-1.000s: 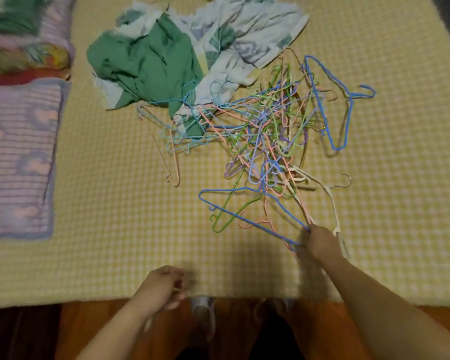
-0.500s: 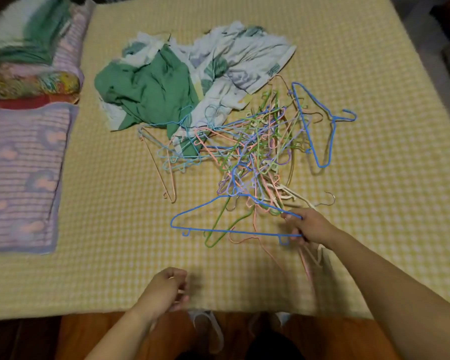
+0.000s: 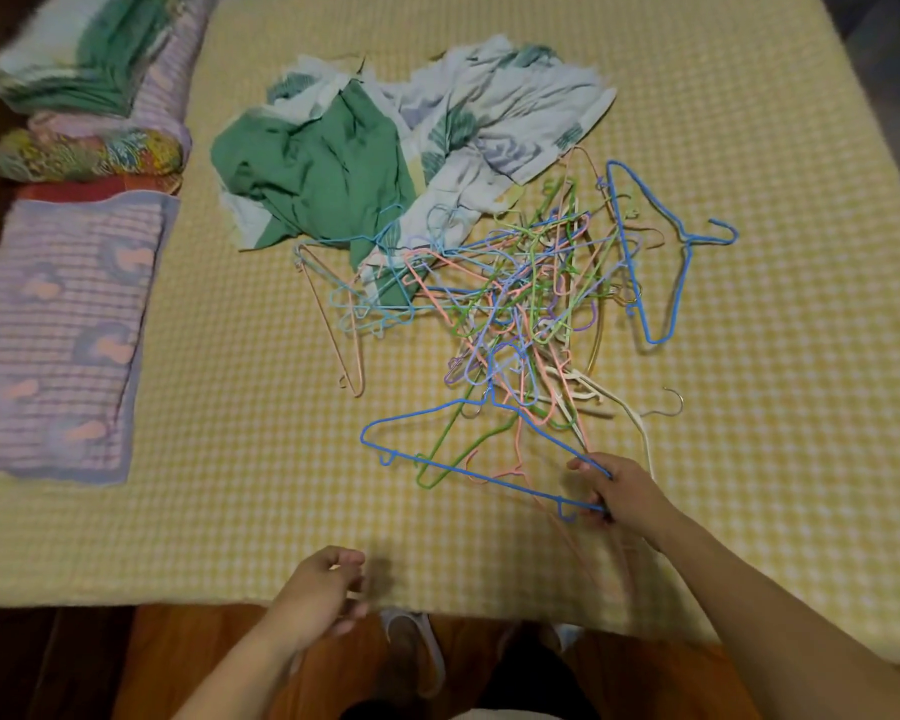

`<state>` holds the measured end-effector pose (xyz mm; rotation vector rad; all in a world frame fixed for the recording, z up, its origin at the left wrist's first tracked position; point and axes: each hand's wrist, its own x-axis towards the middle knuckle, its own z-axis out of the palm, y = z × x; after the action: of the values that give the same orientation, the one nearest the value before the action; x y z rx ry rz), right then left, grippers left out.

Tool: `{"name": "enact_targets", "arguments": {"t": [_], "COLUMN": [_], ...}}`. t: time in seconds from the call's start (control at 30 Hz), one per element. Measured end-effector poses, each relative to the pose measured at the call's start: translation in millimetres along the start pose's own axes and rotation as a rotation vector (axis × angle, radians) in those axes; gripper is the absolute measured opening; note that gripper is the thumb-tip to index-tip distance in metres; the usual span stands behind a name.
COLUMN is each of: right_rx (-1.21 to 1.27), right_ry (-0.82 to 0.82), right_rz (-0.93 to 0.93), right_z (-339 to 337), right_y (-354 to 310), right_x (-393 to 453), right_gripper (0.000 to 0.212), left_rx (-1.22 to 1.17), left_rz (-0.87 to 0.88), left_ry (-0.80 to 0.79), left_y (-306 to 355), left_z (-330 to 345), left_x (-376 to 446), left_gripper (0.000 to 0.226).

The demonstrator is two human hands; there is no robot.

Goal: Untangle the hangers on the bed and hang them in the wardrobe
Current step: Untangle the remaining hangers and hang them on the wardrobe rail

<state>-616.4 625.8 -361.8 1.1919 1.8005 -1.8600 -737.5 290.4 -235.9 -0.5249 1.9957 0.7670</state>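
My right hand [image 3: 622,491] grips the near corner of a blue hanger [image 3: 437,462], fingers curled round the wire where the sloped arm meets the bottom bar. A second ago that hanger lay steeper, its far end buried closer to the tangle; now it lies flatter, its free end swung out to the left of my hand and its hook still caught in the hanger pile [image 3: 531,304] just beyond my knuckles. So the pull is working loose but not done: I judge the hook has to come free before this one can go to the wardrobe.

My left hand [image 3: 323,589] hovers over the bed edge, well to the left of the right one. It has hardly moved, fingers loosely curled, holding nothing that I can see.

The pile sits beyond my right hand on the yellow bedspread [image 3: 230,511], its far-left side lying over a crumpled green and white cloth [image 3: 333,163]. A second blue hanger [image 3: 661,252] lies at the pile's far right edge.

I cannot count the hangers or trace which wires cross the blue hook. Pale hangers run under my right wrist and blur there. The wardrobe is out of view.
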Motion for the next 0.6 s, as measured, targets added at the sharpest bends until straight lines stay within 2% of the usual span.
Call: {"name": "enact_targets", "arguments": {"t": [0.2, 0.43, 0.47, 0.53, 0.6], "right_rx": [-0.175, -0.343, -0.323, -0.27, -0.243], "right_ry": [-0.094, -0.317, -0.349, -0.389, -0.42], "right_rz": [-0.028, 0.012, 0.018, 0.031, 0.037], "right_z": [2.8, -2.8, -3.3, -5.3, -10.9], "right_y": [-24.7, -47.9, -47.3, -41.9, -29.6], "right_x": [21.7, 15.7, 1.5, -28.4, -54.3], "right_gripper": [0.02, 0.021, 0.021, 0.021, 0.022], "left_rx": [0.058, 0.231, 0.324, 0.585, 0.722], "left_rz": [0.034, 0.11, 0.15, 0.26, 0.333], "left_ry": [0.028, 0.137, 0.18, 0.292, 0.312], "left_y": [1.7, -9.6, -14.0, -27.6, -33.0], "left_z": [-0.5, -7.2, -9.8, -19.2, -28.2], "left_x": [2.9, 9.7, 9.4, 12.8, 10.6], "left_gripper": [0.015, 0.02, 0.027, 0.058, 0.072]}}
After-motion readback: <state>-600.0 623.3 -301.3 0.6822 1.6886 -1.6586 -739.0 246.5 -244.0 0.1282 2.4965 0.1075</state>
